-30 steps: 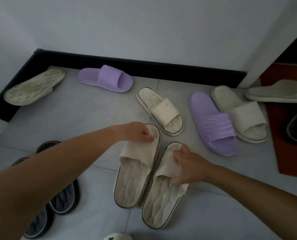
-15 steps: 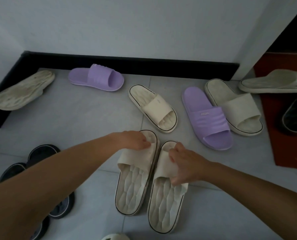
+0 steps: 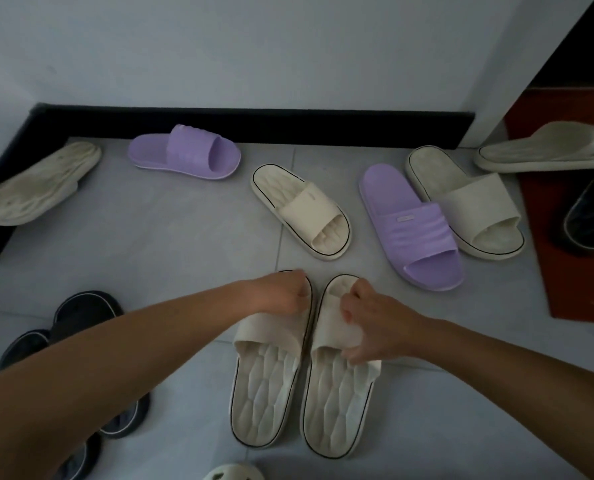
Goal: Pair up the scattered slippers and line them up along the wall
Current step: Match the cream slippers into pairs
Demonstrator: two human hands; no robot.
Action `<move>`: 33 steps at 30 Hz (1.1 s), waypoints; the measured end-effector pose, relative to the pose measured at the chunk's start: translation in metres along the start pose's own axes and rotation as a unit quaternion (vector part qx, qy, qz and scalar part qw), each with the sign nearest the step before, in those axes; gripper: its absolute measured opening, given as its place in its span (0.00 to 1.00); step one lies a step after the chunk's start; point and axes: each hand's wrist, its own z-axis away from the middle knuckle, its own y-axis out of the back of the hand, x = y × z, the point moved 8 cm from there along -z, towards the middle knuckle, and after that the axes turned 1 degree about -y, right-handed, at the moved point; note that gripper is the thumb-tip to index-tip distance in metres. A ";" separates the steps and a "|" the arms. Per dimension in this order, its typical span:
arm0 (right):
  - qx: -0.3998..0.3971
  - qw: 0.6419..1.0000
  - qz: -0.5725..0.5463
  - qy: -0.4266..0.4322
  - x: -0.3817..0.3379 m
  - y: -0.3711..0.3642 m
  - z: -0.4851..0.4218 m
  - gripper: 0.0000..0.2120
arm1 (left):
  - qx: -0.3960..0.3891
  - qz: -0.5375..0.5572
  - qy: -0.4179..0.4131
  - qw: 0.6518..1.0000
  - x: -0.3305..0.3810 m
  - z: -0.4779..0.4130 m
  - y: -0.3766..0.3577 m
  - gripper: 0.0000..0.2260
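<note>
Two cream slippers lie side by side on the grey floor, toes toward the wall. My left hand (image 3: 281,292) grips the strap of the left cream slipper (image 3: 264,393). My right hand (image 3: 375,323) grips the strap of the right cream slipper (image 3: 337,403). Beyond them lie another cream slipper (image 3: 306,209), a purple slipper (image 3: 410,226) and a larger beige slipper (image 3: 468,202). A second purple slipper (image 3: 184,154) sits by the black baseboard (image 3: 288,126). An overturned beige slipper (image 3: 36,185) leans in the left corner.
Dark navy slippers (image 3: 81,313) lie at the left, partly under my left arm. A red mat (image 3: 572,271) at the right holds a beige slipper (image 3: 548,150) and a dark one (image 3: 593,216). A pale perforated shoe (image 3: 233,472) shows at the bottom edge.
Both hands have straightened the two cream slippers so they lie parallel and close together. The view has shifted slightly.
</note>
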 end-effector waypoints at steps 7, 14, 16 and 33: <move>0.004 0.999 0.053 -0.008 -0.006 -0.003 -0.005 0.36 | -0.022 -0.154 0.019 0.988 0.023 0.010 -0.029 0.49; 0.029 0.999 0.002 0.015 -0.037 0.013 -0.026 0.28 | 0.023 -0.229 0.026 0.973 -0.008 0.019 -0.012 0.48; 0.039 0.999 -0.001 0.026 -0.055 0.015 -0.037 0.28 | 0.020 -0.216 0.048 0.975 -0.031 0.023 -0.006 0.49; 0.002 0.997 0.011 0.072 -0.115 0.006 -0.085 0.24 | -0.026 -0.133 0.237 0.962 -0.180 0.086 0.031 0.54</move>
